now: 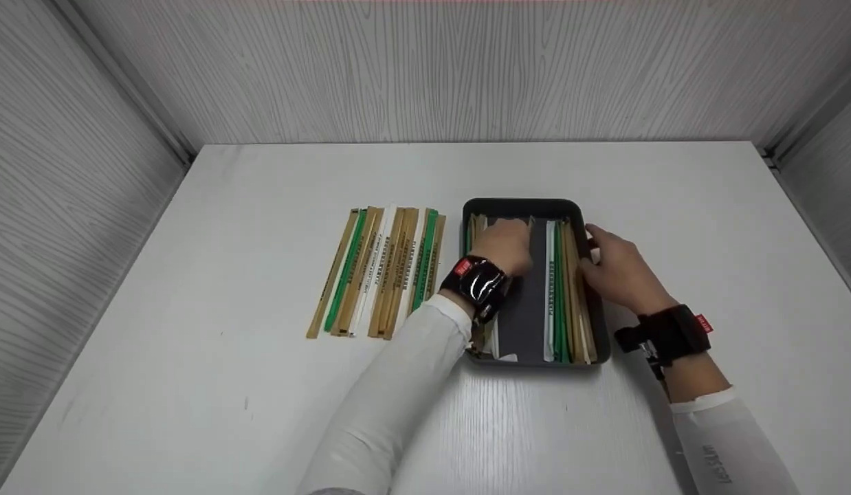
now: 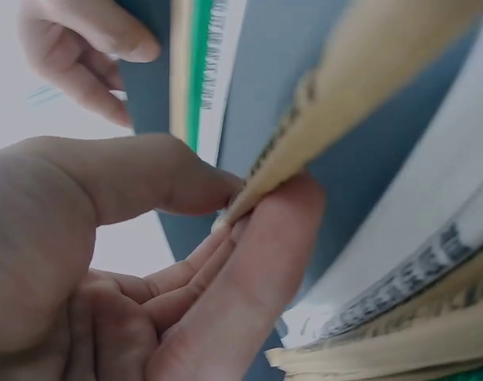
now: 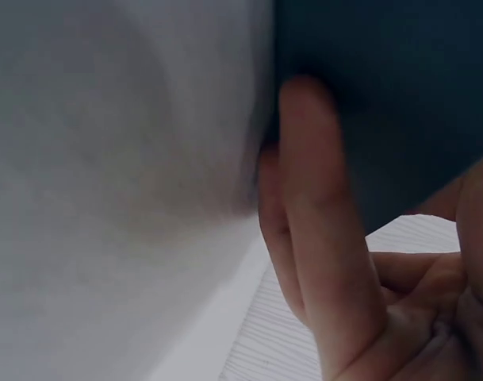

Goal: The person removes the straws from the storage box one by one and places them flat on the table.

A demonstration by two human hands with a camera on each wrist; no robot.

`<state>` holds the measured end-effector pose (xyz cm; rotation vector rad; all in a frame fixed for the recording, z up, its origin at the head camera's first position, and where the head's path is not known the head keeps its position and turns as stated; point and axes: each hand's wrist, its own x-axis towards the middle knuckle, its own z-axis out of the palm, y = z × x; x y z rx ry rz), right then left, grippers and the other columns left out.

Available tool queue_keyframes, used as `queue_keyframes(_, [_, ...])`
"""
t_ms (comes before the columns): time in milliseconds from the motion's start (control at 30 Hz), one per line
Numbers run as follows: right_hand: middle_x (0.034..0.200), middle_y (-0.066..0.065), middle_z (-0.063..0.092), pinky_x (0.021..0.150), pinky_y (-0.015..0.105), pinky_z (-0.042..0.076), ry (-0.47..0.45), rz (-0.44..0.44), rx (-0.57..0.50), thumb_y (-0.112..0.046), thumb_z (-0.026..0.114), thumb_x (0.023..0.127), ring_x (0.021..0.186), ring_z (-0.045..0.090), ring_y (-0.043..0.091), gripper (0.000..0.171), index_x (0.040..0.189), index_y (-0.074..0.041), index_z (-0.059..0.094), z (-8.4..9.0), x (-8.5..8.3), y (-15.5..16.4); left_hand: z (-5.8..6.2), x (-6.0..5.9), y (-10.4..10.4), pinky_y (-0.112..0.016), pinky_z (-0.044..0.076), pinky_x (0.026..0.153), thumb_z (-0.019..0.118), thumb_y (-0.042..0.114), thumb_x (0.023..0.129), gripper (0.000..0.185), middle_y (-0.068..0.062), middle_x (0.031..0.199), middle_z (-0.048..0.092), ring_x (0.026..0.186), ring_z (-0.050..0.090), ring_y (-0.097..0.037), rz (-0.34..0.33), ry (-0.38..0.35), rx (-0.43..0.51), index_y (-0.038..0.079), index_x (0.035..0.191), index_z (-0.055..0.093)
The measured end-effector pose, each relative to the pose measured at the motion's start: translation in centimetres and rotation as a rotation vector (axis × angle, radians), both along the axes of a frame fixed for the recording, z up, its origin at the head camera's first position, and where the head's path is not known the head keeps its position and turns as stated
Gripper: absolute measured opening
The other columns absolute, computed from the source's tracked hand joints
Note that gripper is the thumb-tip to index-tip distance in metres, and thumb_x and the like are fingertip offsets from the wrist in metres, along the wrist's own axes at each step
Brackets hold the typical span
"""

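A dark grey tray (image 1: 535, 205) holds long paper packets in tan, green and white, stacked along its left and right sides. My left hand (image 1: 511, 242) reaches into the tray's left half. In the left wrist view, its thumb and fingers (image 2: 241, 198) pinch the end of a tan packet (image 2: 360, 95) lifted off the tray floor (image 2: 265, 119). My right hand (image 1: 596, 258) holds the tray's right rim, with the thumb over the edge and the fingers (image 3: 312, 206) laid flat against the dark outer wall (image 3: 384, 103).
A row of several similar packets (image 1: 384, 271) lies side by side on the white table (image 1: 260, 385), left of the tray. Grey wood-grain walls close in the back and both sides.
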<state>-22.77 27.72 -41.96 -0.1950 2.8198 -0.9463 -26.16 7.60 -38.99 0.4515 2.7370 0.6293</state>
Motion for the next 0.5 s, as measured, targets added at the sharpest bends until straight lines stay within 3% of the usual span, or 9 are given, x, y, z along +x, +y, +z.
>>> queue_keyframes(167, [0.143, 0.037, 0.051, 0.088, 0.051, 0.056, 0.020, -0.023, -0.026, -0.012, 0.047, 0.106, 0.118, 0.061, 0.046, 0.059, 0.158, 0.008, 0.029, -0.1, 0.1, 0.1, 1.3, 0.3, -0.8, -0.023, 0.036, 0.041, 0.063, -0.009, 0.088, 0.033, 0.003, 0.058, 0.043, 0.048, 0.041, -0.011, -0.016, 0.009, 0.072, 0.013, 0.068, 0.049])
queue_keyframes(300, [0.140, 0.036, 0.054, 0.084, 0.049, 0.058, 0.041, -0.030, -0.028, -0.010, 0.048, 0.105, 0.114, 0.064, 0.046, 0.055, 0.155, 0.009, 0.036, -0.1, 0.1, 0.0, 2.2, 0.6, -2.0, -0.024, 0.044, 0.040, 0.060, -0.012, 0.086, 0.026, -0.002, 0.060, 0.053, 0.047, 0.048, -0.013, -0.019, 0.031, 0.164, 0.007, 0.070, 0.055])
queue_keyframes(400, [0.138, 0.036, 0.055, 0.080, 0.047, 0.059, 0.055, -0.024, -0.028, -0.008, 0.048, 0.104, 0.110, 0.066, 0.045, 0.054, 0.154, 0.009, 0.038, -0.2, 0.0, 0.1, 2.9, 0.8, -3.1, -0.027, 0.051, 0.046, 0.059, -0.011, 0.087, 0.012, -0.011, 0.075, 0.065, 0.056, 0.058, -0.018, -0.006, 0.044, 0.225, -0.001, 0.086, 0.065])
queue_keyframes(500, [0.137, 0.036, 0.056, 0.079, 0.047, 0.059, 0.065, -0.021, -0.029, -0.007, 0.049, 0.104, 0.108, 0.066, 0.046, 0.053, 0.154, 0.009, 0.039, -0.2, 0.1, 0.1, 3.7, 0.9, -4.5, -0.029, 0.054, 0.058, 0.061, -0.005, 0.092, 0.016, -0.014, 0.094, 0.069, 0.072, 0.064, -0.021, 0.004, 0.044, 0.269, -0.005, 0.108, 0.067])
